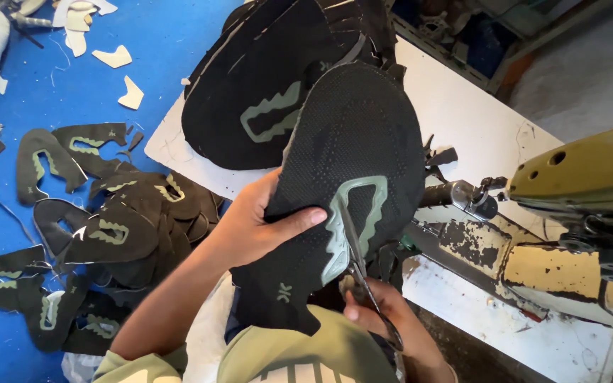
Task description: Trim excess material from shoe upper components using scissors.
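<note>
Blue floor (pixel 172 42) w/ scraps, white worktable (pixel 477 128) (paint chipped), daylight.

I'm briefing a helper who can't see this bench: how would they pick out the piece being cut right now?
Start at the white table with its stack of black shoe uppers. Just in front, the left hand lifts one black mesh upper. Unlike the stacked ones, it is raised, with scissors in the right hand cutting inside its grey-green patch.

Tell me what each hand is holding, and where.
Left hand grips black shoe upper at its left edge; right hand holds scissors by the handles.
</note>
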